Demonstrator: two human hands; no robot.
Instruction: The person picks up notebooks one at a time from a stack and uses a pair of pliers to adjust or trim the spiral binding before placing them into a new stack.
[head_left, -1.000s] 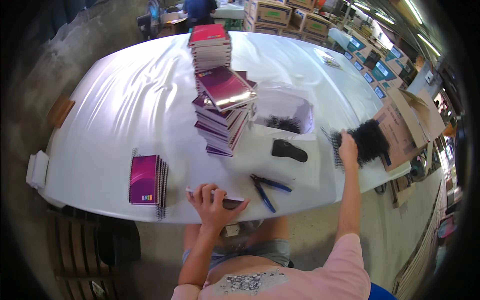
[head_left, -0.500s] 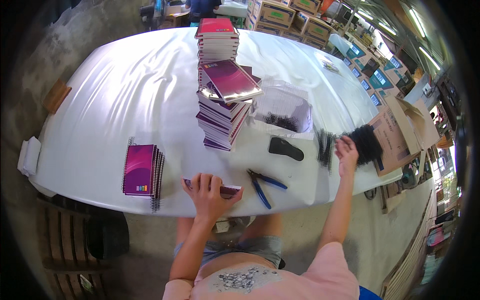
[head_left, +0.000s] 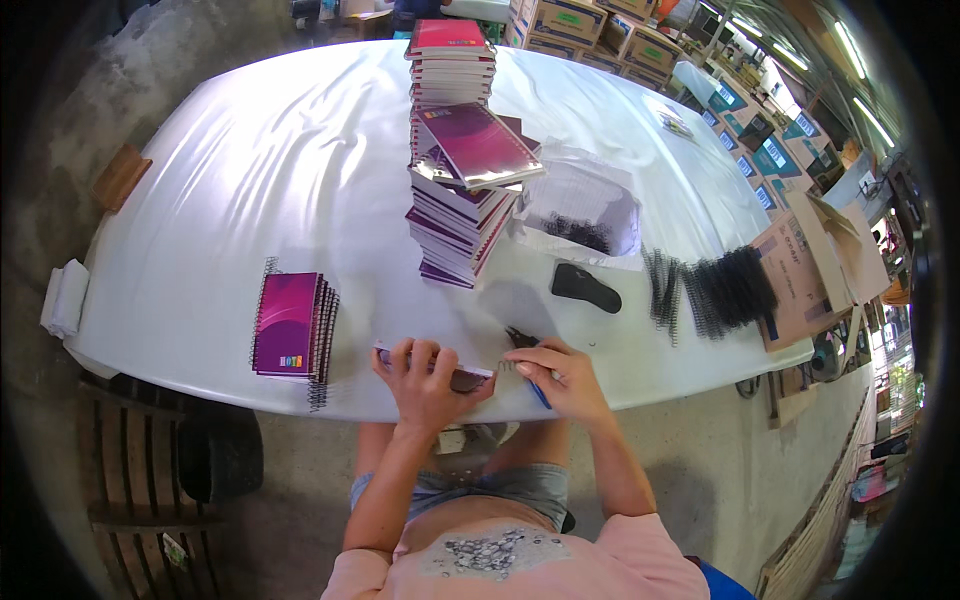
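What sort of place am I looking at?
Probably a small workshop or bindery: a tall stack of notebooks and black spiral coils share the white table, with stacked cardboard boxes beyond it.

- Strip lights are glowing white along the ceiling at upper right, and daylight is breaking through near the right rim.
- Bright streaks of glare are rippling across the wrinkled white covering of the bench, strongest toward its far left.
- The glossy top notebook is catching a paler sheen along its near edge.
- A soft grey shadow is falling on the bench just beyond the right hand; darker shade is pooling on the floor.
- The wooden slats at lower left are sitting in dimness.
- The fisheye lens is bowing straight edges, and black is swallowing the corners.
- Distant cartons are looking soft.
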